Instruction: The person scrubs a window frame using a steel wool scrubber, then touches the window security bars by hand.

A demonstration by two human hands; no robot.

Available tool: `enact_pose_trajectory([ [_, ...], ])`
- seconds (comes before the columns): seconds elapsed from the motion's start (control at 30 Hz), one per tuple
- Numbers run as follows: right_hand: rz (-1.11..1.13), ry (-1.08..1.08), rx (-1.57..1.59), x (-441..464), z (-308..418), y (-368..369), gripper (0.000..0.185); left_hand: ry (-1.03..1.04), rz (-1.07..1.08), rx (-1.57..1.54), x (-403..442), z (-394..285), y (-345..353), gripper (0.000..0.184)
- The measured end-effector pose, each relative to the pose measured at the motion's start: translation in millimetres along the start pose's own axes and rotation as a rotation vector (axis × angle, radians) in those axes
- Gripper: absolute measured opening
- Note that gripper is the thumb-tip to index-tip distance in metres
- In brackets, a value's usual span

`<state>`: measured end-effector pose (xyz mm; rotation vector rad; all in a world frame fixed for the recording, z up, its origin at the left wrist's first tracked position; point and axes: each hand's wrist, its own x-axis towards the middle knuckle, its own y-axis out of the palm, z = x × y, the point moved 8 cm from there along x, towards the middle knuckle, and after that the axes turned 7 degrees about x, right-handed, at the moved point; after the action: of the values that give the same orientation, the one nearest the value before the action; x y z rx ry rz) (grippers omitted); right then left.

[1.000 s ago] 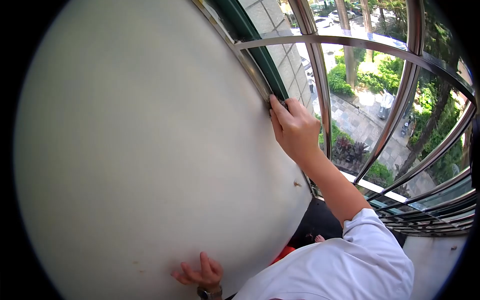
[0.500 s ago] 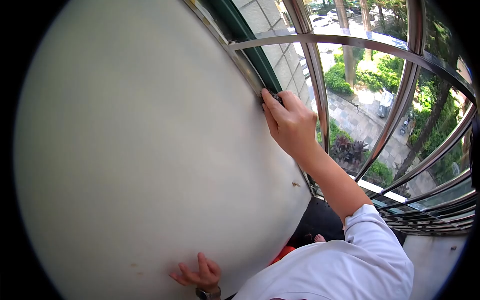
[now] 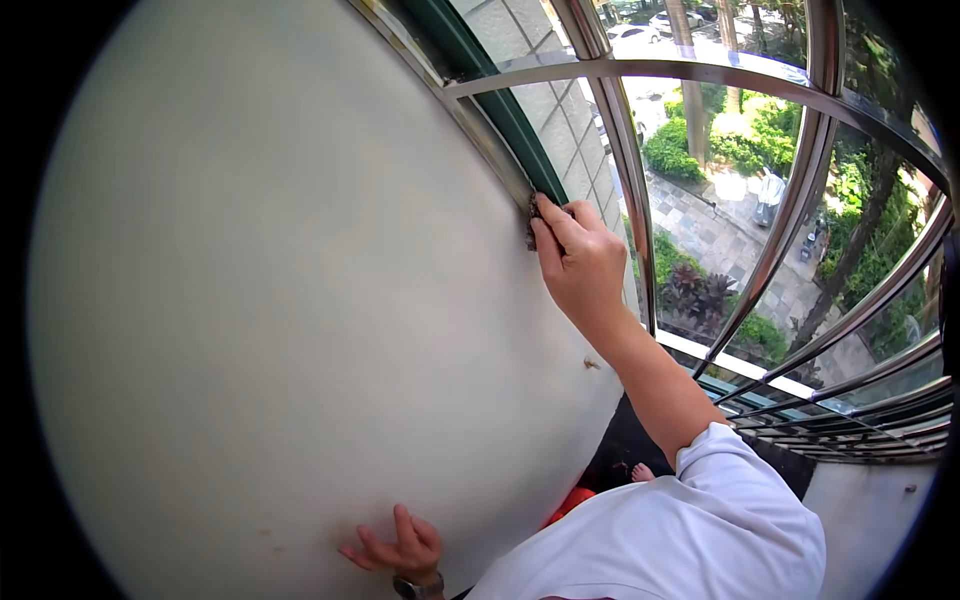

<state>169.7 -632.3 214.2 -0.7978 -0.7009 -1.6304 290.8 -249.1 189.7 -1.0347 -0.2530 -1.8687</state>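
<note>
My right hand point(image 3: 588, 262) is closed around a dark grey, fuzzy scouring pad point(image 3: 531, 224) that looks like steel wool. The pad presses against the edge where the metal window strip point(image 3: 488, 150) meets the pale wall point(image 3: 290, 270). Part of it is hidden by the fingers. Just beyond runs a dark green window frame point(image 3: 528, 140). Low in the view, my left hand point(image 3: 405, 542) rests with spread fingers on or close against the wall and holds nothing. A watch point(image 3: 418, 586) is on that wrist.
Curved metal bars point(image 3: 640, 180) form a window cage on the right, with trees and paving far below outside. A small fixing point(image 3: 591, 363) sticks out of the wall. A bare foot point(image 3: 642, 472) and something red point(image 3: 568, 505) show near the dark floor.
My right hand has slid a little way down the metal strip with the scouring pad, and more of the pad shows. The view has shifted slightly. My left hand stays put.
</note>
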Motion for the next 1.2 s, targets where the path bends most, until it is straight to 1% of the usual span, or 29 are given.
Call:
enact_pose_trajectory([
  [0.07,-0.029,-0.019,-0.065,20,19,-1,0.021,-0.002,0.006,-0.004,0,1,-1,0.03],
  [0.17,-0.009,-0.036,-0.124,38,33,-1,0.019,0.009,-0.001,-0.003,-1,1,0,0.031],
  [0.3,0.036,-0.06,-0.206,25,27,0,0.019,-0.015,0.018,-0.006,-8,4,0,0.03],
  [0.4,0.062,-0.035,-0.195,1,10,-3,0.02,-0.022,0.015,-0.009,-3,1,-1,0.032],
  [0.47,0.034,-0.034,-0.153,0,5,-2,0.02,-0.013,0.005,-0.009,-1,2,-2,0.033],
  [0.53,-0.036,-0.057,-0.071,10,12,-2,0.019,-0.007,-0.001,-0.02,-1,2,-1,0.033],
  [0.67,-0.078,-0.08,-0.039,51,38,3,0.016,-0.037,0.013,-0.013,-12,5,3,0.029],
  [0.73,-0.103,-0.156,-0.118,66,56,4,0.014,-0.03,-0.005,-0.015,-11,6,3,0.029],
  [0.83,-0.05,-0.165,-0.194,69,60,3,0.014,0.003,0.028,-0.024,-3,2,-2,0.032],
  [0.87,-0.045,-0.165,-0.193,63,57,0,0.014,0.001,0.032,-0.024,-2,2,-3,0.032],
  [0.93,0.041,-0.094,-0.225,43,40,1,0.015,-0.001,0.021,-0.012,-1,-1,-3,0.031],
  [1.0,0.049,-0.08,-0.221,22,25,-1,0.016,-0.01,0.017,-0.015,-3,-1,-3,0.031],
  [1.1,0.082,0.011,-0.169,15,14,-3,0.013,-0.012,0.017,-0.029,-5,-1,-4,0.031],
  [1.13,0.077,0.01,-0.17,20,18,-2,0.013,-0.01,0.022,-0.038,-4,2,-4,0.031],
  [1.2,-0.004,-0.04,-0.107,36,28,-3,0.012,-0.013,0.01,-0.03,-2,1,-3,0.031],
])
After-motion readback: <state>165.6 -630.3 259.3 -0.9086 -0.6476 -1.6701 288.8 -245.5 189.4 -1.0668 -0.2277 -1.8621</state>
